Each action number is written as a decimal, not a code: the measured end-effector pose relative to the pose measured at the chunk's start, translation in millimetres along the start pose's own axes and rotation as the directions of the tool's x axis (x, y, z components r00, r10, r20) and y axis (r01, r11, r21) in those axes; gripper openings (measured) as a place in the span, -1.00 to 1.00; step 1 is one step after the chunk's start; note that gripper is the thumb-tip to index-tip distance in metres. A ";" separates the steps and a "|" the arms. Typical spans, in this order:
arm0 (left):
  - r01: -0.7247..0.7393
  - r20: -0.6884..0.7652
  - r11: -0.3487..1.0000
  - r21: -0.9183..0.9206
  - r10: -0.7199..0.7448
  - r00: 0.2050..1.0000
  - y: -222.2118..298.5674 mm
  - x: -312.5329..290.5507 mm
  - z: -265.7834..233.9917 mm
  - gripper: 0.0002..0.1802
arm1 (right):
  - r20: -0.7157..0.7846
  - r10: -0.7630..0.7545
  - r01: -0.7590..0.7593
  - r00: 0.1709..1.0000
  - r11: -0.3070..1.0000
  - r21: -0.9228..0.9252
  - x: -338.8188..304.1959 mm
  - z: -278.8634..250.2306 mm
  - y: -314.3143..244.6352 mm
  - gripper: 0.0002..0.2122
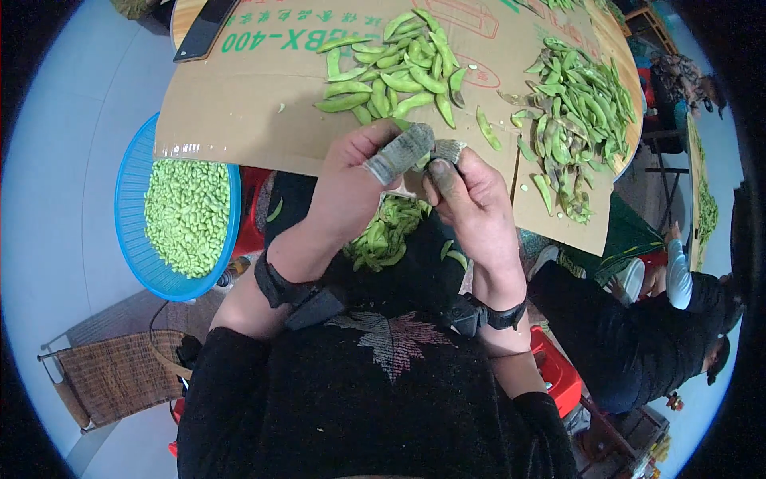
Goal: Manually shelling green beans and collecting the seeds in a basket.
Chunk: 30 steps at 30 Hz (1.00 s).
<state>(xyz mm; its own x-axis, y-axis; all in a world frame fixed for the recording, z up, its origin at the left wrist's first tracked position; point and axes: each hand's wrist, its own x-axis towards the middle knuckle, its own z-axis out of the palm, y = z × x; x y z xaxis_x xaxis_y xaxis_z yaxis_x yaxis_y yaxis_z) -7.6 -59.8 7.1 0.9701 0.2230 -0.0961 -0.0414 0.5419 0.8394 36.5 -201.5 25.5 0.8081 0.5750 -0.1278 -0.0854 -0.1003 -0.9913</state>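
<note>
My left hand point(351, 188) and my right hand point(471, 199) meet over my lap, both gripping one green bean pod point(424, 160) between taped thumbs and fingers. The pod is mostly hidden by my fingers. Just beyond them a heap of whole green pods point(395, 68) lies on a sheet of brown cardboard point(239, 104). A second heap of opened, emptied pods point(578, 112) lies to the right on the cardboard. Under my hands a small pile of pods point(387, 235) rests on my dark lap.
A blue plastic basket point(128, 231) full of shelled green beans stands at my left, partly under the cardboard. A dark phone point(203, 28) lies at the cardboard's far left. Another person point(662, 319) sits at my right. A woven bag point(120, 371) sits lower left.
</note>
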 end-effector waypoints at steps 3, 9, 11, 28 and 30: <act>0.171 0.177 0.960 -0.224 -0.132 0.975 3.7 5.3 -13.2 -0.86 | 0.144 0.174 -0.221 0.974 0.866 0.449 -2.8 -0.7 -1.2 -0.84; 0.394 0.399 0.850 -0.350 -0.246 0.883 5.3 10.3 -15.4 -0.91 | 0.124 0.102 -0.143 0.987 0.912 0.385 -4.9 0.8 3.8 -0.86; -0.217 0.196 0.875 0.434 0.144 0.970 -2.0 10.6 -6.6 -0.88 | -0.141 -0.064 0.054 0.988 0.996 -0.073 -6.1 13.8 0.6 -0.90; -0.432 0.484 0.651 0.624 0.111 0.868 18.2 13.4 -27.9 -0.44 | -0.334 -0.127 0.092 0.934 0.989 -0.117 0.2 -6.1 -2.0 -0.80; -0.390 0.436 0.653 0.649 0.100 0.894 17.9 5.6 -23.1 -0.41 | -0.210 -0.040 0.067 0.977 0.990 0.123 1.3 2.9 -12.4 -0.75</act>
<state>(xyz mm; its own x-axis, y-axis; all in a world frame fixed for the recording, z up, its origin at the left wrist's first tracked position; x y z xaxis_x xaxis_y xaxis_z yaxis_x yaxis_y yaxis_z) -8.5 -30.1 9.2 0.9678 -0.0996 0.2313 -0.2497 -0.2592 0.9330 37.0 -197.1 37.5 0.9151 0.3956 -0.0781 -0.1020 0.0396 -0.9940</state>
